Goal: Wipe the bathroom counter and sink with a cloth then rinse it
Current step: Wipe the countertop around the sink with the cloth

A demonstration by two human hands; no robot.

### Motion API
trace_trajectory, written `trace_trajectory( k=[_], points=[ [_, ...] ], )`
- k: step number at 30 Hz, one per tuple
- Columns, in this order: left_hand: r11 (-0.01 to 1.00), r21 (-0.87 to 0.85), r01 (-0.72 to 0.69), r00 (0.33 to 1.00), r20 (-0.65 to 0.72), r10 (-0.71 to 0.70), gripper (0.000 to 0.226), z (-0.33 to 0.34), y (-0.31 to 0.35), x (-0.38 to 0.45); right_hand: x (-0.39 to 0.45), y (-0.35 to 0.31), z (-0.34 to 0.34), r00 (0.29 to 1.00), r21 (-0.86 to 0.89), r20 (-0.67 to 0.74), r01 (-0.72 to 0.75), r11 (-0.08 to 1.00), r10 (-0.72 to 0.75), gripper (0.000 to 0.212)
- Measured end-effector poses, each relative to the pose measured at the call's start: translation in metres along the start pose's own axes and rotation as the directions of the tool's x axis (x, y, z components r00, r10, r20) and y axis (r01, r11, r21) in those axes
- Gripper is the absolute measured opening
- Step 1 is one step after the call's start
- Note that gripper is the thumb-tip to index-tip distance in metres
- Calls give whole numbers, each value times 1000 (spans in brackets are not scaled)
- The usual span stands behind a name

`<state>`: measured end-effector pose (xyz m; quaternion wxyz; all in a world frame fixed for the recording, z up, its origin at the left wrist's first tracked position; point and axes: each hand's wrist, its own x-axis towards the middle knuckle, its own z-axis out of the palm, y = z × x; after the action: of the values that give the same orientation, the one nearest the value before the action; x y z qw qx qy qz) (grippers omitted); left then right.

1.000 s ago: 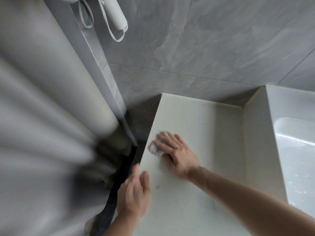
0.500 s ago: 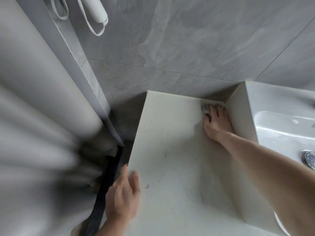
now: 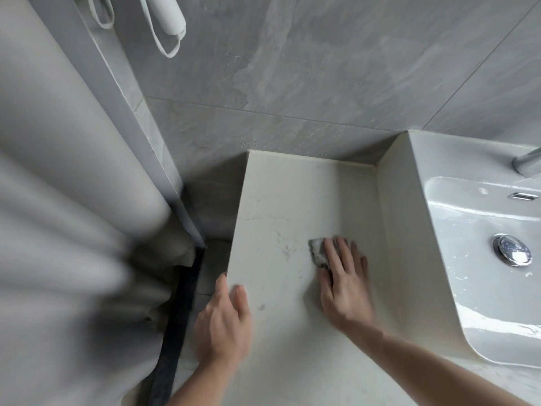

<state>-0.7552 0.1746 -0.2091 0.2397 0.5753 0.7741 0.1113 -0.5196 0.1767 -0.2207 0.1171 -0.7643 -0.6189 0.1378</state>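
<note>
- Counter (image 3: 281, 200): I see pale stone, sink (image 3: 480, 259) raised on its right.
- Left hand (image 3: 224, 323): fingers relaxed, resting over the counter's near left edge.
- Right hand (image 3: 345, 285): fingers straight, slightly spread, pressing flat.
- Cloth (image 3: 317, 253): grey, mid-counter, under right fingertips.
</note>
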Motion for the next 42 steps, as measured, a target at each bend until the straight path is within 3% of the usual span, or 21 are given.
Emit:
trace_trajectory(
  k=[5,8,10,13,18,21,24,27,31,33,38,42],
  points=[
    [1000,-22,-6,1000,9,6,57,-2,-1,-2,-71,-11,0,950,-15,163,271,963,-265,60],
    [999,-50,-5,1000,9,6,55,-4,-1,-3,-65,4,-9,924,-60,183,352,934,-336,61],
    [998,-66,-5,1000,2,5,54,-4,-1,-4,-45,16,-9,956,-107,143,273,956,-257,62],
    [997,-81,-18,1000,-8,18,52,-3,-2,-4,-9,30,-14,998,-99,59,-1,995,7,64],
    [995,-97,-22,1000,3,22,53,-2,-4,-2,-29,15,-4,956,-48,-66,-291,956,287,68],
    [991,-132,-16,1000,8,17,51,-4,-3,-3,-81,-3,8,933,15,-92,-349,937,349,72],
    [982,-186,12,999,43,-4,53,-5,-7,-2,-133,-22,15,964,7,-22,-266,964,266,70],
    [968,-248,37,996,93,-14,52,-7,-11,-2,-168,-46,21,992,19,111,-68,997,66,67],
    [923,-383,33,979,199,47,41,-16,-29,1,-157,-66,20,955,34,206,211,977,-213,65],
    [904,-426,25,959,266,99,41,-21,-48,0,-129,-70,22,936,21,206,288,958,-286,62],
    [861,-508,22,921,346,181,36,-29,-82,-17,-32,-94,30,978,-24,133,166,986,-162,60],
    [811,-584,35,915,346,209,38,-32,-92,-37,-11,-117,34,992,-29,109,71,997,-67,62]
  ],
)
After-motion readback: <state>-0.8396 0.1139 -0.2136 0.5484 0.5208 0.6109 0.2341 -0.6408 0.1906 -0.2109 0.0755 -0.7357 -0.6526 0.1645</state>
